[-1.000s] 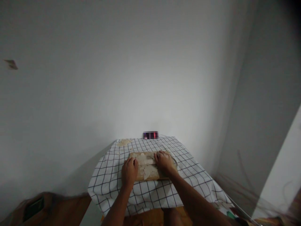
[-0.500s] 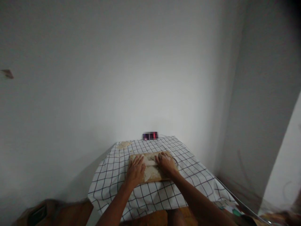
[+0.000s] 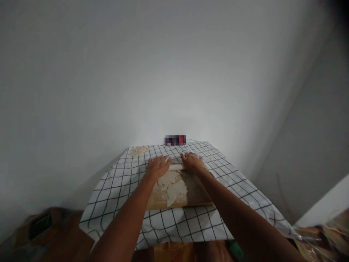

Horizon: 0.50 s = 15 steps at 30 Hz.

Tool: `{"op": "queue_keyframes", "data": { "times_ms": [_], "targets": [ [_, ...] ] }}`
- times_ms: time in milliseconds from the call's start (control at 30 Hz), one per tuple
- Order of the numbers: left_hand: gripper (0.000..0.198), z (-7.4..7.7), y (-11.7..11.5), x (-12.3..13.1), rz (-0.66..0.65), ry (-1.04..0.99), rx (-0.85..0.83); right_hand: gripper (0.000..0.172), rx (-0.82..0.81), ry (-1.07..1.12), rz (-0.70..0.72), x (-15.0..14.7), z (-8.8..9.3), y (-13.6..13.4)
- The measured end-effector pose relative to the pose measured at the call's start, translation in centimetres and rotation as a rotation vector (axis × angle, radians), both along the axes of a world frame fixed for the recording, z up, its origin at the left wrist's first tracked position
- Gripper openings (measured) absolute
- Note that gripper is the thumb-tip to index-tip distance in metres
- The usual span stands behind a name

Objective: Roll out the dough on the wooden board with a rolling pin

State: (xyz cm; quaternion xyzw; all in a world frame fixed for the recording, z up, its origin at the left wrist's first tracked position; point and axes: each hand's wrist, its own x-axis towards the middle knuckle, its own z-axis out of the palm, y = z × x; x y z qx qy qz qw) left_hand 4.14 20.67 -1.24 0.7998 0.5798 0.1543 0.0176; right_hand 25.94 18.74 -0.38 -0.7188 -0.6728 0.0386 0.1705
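A pale rolling pin point(image 3: 176, 167) lies across the far part of a wooden board point(image 3: 197, 193). My left hand point(image 3: 158, 166) is closed over its left end, and my right hand point(image 3: 194, 162) over its right end; only the middle of the pin shows between them. On the board, nearer to me than the pin, a thin sheet of rolled dough point(image 3: 176, 186) spreads out with ragged, cracked edges. Part of the board's sides is hidden by my forearms.
A white checked cloth point(image 3: 109, 196) covers the table. Another flat piece of dough point(image 3: 139, 150) lies at its far left corner. A dark, blurred-out object point(image 3: 175, 140) stands at the back against the wall point(image 3: 174, 72). Brownish items point(image 3: 40, 225) sit low at the left.
My hands have pushed the rolling pin away from me, to the board's far edge. More of the dough sheet now shows. The view has tilted and come closer.
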Motion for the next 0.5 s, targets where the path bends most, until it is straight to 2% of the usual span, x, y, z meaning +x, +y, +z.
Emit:
{"op": "queue_keyframes", "data": {
  "times_ms": [133,267,400,500],
  "targets": [
    [0.073,0.0,3.9,0.4,0.033,-0.030,-0.117,0.063,-0.078,-0.037,0.024,0.5,0.1,3.6],
    [0.079,0.2,6.7,0.7,0.052,-0.027,-0.195,0.058,-0.096,-0.041,0.040,0.9,0.0,6.2],
    [0.074,-0.3,8.1,0.7,0.043,-0.017,-0.167,0.052,-0.114,-0.042,0.060,1.0,-0.3,7.3],
    [0.065,-0.9,8.1,0.4,0.031,-0.019,-0.094,0.050,-0.122,-0.049,0.050,0.9,-0.4,7.1]
  ]
}}
